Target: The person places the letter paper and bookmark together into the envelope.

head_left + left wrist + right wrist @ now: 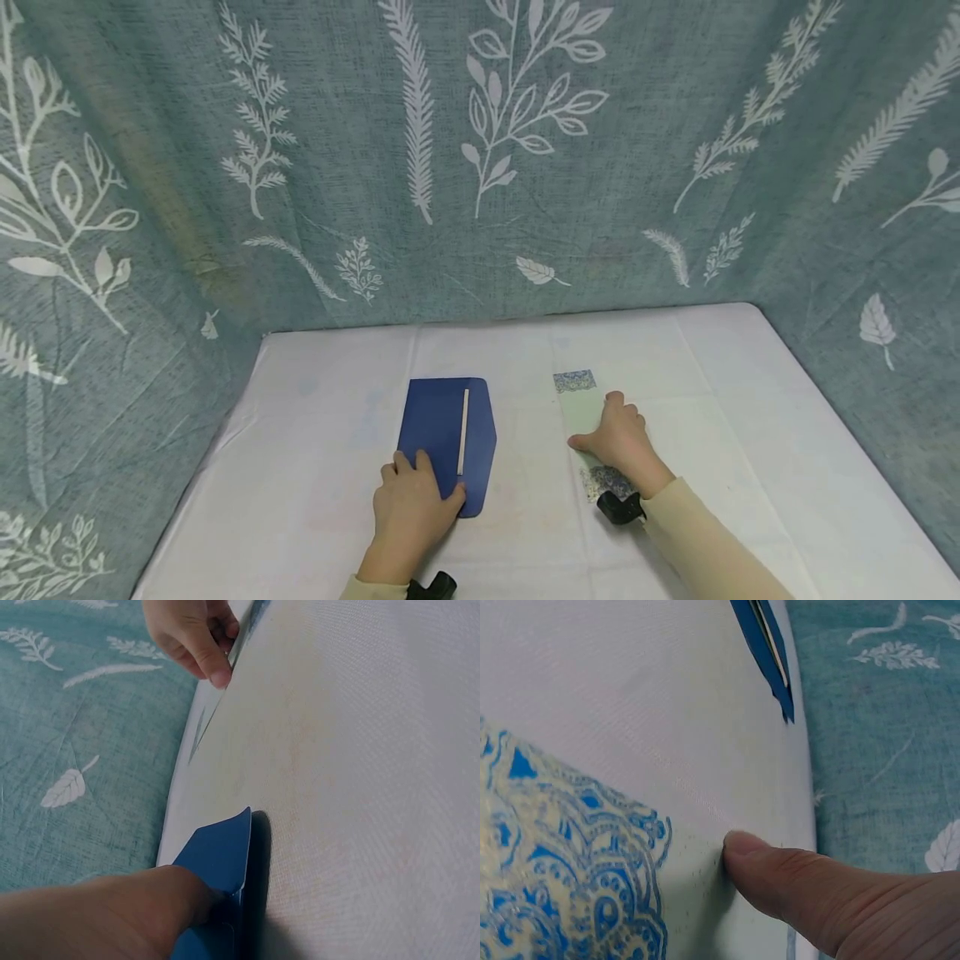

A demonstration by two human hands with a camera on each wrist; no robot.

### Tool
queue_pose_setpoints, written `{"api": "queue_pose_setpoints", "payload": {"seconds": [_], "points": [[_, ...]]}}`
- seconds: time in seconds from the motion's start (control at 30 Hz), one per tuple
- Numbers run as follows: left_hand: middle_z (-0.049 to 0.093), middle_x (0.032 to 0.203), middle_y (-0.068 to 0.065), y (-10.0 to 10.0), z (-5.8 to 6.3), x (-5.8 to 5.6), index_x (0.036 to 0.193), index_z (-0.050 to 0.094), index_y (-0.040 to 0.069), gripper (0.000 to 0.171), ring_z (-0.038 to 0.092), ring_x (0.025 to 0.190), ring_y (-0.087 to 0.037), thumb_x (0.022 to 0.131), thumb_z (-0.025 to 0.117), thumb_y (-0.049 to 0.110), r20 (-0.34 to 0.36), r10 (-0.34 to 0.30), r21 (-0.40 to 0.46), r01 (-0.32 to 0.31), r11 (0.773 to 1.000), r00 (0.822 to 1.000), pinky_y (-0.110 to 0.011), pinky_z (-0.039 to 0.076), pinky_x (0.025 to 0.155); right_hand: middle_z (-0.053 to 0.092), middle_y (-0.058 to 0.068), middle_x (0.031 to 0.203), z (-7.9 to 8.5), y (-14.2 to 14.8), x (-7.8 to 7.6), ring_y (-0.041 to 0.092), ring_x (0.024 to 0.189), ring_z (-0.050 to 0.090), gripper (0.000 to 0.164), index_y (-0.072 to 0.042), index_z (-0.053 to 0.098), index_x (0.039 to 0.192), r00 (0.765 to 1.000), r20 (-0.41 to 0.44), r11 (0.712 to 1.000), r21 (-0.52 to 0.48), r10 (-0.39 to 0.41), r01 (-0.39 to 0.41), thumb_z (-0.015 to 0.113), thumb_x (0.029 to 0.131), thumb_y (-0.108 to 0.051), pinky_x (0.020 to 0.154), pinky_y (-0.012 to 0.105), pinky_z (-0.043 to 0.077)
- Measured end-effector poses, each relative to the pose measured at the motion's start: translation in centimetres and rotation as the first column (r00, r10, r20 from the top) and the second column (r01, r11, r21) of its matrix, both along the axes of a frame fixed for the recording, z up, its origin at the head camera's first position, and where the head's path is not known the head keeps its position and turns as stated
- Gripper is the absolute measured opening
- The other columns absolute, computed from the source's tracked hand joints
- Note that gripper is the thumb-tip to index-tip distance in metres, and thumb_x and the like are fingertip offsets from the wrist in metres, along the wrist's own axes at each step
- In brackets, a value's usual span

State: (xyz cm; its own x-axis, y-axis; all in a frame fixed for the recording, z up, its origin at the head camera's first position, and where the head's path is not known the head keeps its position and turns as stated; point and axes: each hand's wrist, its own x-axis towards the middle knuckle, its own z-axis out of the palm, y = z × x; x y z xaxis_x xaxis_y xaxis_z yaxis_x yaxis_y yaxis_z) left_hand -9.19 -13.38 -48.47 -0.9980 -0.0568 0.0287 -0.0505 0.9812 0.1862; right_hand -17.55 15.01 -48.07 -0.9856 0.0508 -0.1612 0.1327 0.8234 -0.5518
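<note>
Blue envelope [431, 417], a thin cream strip [463, 432] along its right side, lies on the white surface [315, 467] under the left hand [412, 508]; whether those fingers grip or merely press, I cannot tell; rightward, the right hand [628, 442] pinches a pale green card [577, 410] with patterned ends; leaf-printed teal fabric [450, 258] hangs behind.

A white-clothed table [720, 358], its cloth crossed by straight fold creases and faintly stained in places, runs back to a far edge with a rounded far right corner. Left of the surface's middle lies a dark blue envelope [431, 417], its slanted-cornered side toward the right edge. Right of the middle, apart from it, lies a long pale green card [581, 410] with blue patterned bands at its far and near ends.
</note>
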Motion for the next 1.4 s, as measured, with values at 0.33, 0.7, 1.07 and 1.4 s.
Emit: {"api": "queue_pose_setpoints", "payload": {"seconds": [0.33,0.7,1.07,1.4], "points": [[0.045,0.125,-0.044,0.0,0.1,0.0,0.127,0.053,-0.015,0.083,0.048,0.109,-0.055,0.079,0.068,0.052,0.012,-0.001,0.01,0.001,1.0,1.0,-0.058,0.05,0.071,0.047,0.025,0.09,0.4,-0.5,-0.1,0.035,0.078,0.05,0.082,0.013,0.039,0.11,1.0,0.026,1.0,0.029,-0.006,0.005,0.089,0.066,-0.034,0.065,0.044,0.045],[0.045,0.125,-0.044,-0.1,0.0,0.0,0.126,0.054,-0.015,0.083,0.049,0.109,-0.055,0.079,0.068,0.052,-0.006,-0.007,0.0,0.007,1.0,1.0,-0.057,0.051,0.07,0.046,0.026,0.102,0.1,1.0,-0.5,0.03,0.078,0.051,0.063,0.009,0.046,0.115,0.999,0.031,0.997,-0.075,0.036,-0.033,0.08,0.077,-0.029,0.065,0.039,0.046],[0.045,0.125,-0.044,-0.2,-0.1,0.0,0.127,0.053,-0.015,0.084,0.048,0.109,-0.055,0.079,0.068,0.052,0.012,-0.001,0.008,0.001,1.0,1.0,-0.057,0.05,0.071,0.057,0.015,0.096,0.7,2.6,-0.9,0.025,0.082,0.055,0.036,0.007,0.05,0.122,0.995,0.024,0.968,-0.235,0.101,-0.093,0.059,0.094,-0.014,0.069,0.039,0.046],[0.045,0.125,-0.043,-0.1,0.1,0.1,0.127,0.053,-0.014,0.084,0.048,0.109,-0.054,0.079,0.068,0.052,0.013,0.003,0.007,-0.004,1.0,1.0,-0.056,0.05,0.072,0.058,0.016,0.099,1.1,2.9,-1.2,0.024,0.079,0.055,0.04,0.003,0.048,0.128,0.997,-0.027,0.933,-0.351,0.072,-0.077,0.057,0.096,-0.019,0.063,0.034,0.045]]}}
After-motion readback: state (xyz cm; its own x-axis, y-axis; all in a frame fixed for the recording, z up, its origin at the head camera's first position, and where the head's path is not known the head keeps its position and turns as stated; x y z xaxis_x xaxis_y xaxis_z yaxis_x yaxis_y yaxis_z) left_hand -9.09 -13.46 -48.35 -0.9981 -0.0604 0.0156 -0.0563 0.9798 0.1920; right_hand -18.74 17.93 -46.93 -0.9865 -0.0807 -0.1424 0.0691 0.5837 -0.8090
